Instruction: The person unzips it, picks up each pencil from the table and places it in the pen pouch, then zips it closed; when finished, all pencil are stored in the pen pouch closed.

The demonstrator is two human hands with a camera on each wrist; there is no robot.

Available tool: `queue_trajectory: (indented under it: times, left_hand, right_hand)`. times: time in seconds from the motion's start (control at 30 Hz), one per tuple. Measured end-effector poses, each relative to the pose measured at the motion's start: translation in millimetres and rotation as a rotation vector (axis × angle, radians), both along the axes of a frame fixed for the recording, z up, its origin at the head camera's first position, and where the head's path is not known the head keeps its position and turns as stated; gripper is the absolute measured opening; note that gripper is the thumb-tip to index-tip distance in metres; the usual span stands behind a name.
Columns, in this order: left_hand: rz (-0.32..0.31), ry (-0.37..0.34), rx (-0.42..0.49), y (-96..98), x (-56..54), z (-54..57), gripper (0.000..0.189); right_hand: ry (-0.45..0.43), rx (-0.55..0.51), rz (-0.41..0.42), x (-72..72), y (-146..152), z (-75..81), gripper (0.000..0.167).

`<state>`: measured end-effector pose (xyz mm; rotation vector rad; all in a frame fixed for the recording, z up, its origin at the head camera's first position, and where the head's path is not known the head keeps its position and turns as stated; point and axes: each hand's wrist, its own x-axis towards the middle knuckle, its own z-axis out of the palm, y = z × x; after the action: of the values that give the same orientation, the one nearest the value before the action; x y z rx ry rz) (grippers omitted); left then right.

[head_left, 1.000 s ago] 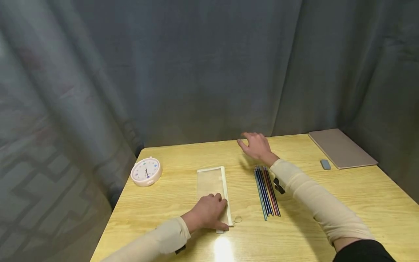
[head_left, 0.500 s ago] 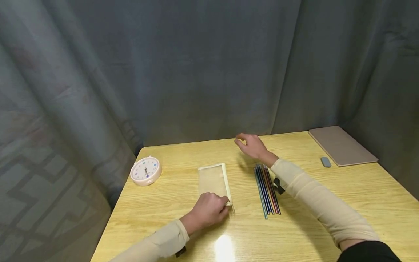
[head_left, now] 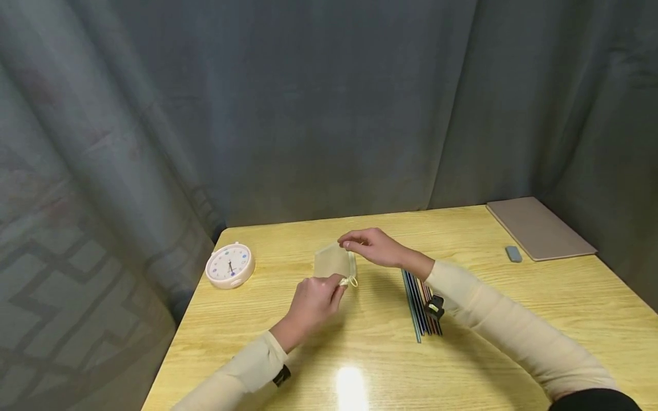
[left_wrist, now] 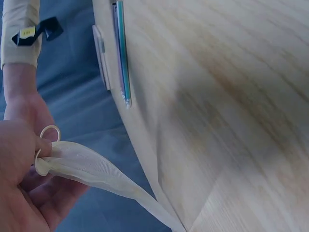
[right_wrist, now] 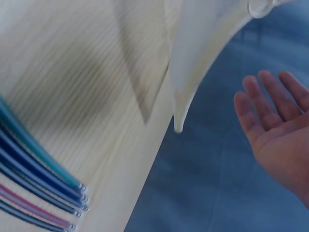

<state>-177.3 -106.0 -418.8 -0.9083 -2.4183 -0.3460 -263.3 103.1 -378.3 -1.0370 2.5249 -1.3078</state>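
Pouch: pale, see-through, held raised over the worktop, left of the pencils; I cannot tell whether its far end touches the wood.
Left hand: its thumb and fingers pinch the pouch's near corner, beside a small ring.
Right hand: beside the pouch, fingers loosely spread and holding nothing; the right wrist view shows a gap between them.
Pouch weight and feel: likely very light and soft, folding as it hangs; I would expect it to sag rather than slip, and not to break.
Best hold: probably the thicker pale edging, one corner in each hand; the thin middle would likely crumple.
Clock: coloured marks round the dial, too small for me to read.
Wrist strap: black, with a yellow label whose print is blurred.
Brands: none that I can make out.
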Motion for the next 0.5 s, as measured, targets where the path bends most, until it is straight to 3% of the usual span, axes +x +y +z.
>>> queue_trajectory:
  times: [0.23, 0.5]
  left_hand:
    - [0.033, 0.010, 0.059, -8.7, -3.0, 3.6, 0.011]
    - [0.020, 0.039, 0.084, -11.4, -5.8, 4.0, 0.010]
  right_hand:
    - [0.041, 0.053, 0.138, 12.0, -3.0, -3.7, 0.032]
    - [0.190, 0.074, 0.178, 13.5, -3.5, -10.6, 0.027]
